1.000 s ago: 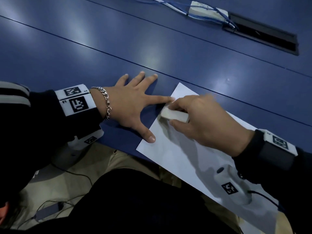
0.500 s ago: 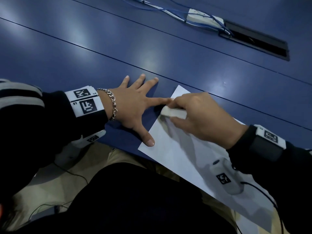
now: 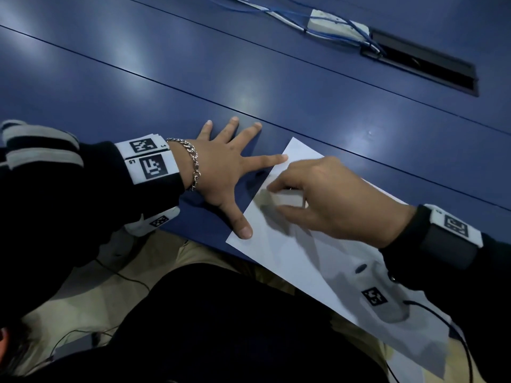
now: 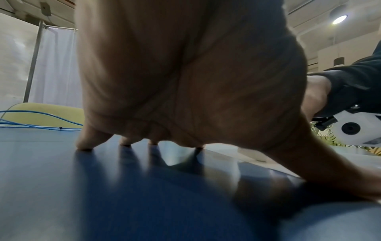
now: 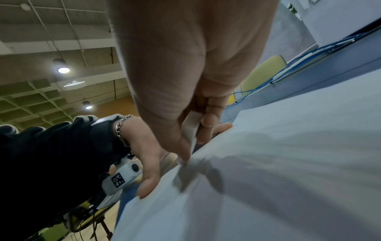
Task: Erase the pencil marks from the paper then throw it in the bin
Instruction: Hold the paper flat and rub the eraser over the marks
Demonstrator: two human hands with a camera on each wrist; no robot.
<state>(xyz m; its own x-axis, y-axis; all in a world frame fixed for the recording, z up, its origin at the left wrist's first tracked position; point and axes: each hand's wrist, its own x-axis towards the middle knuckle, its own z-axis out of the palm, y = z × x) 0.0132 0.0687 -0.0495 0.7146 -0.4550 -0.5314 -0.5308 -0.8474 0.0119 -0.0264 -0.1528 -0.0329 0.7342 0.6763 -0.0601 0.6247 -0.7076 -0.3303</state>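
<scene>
- Right hand (image 3: 329, 197) pinches white eraser (image 3: 287, 199) on paper (image 3: 293, 252), near its left edge.
- Left hand (image 3: 224, 172) spread flat, thumb and index pinning paper edge on blue surface (image 3: 193, 78).

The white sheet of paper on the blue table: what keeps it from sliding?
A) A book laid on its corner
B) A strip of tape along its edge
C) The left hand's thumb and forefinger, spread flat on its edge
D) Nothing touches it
C: the left hand lies spread, thumb and forefinger tips on the edge of the white sheet of paper, while the right hand pinches a white block eraser on it.
</scene>
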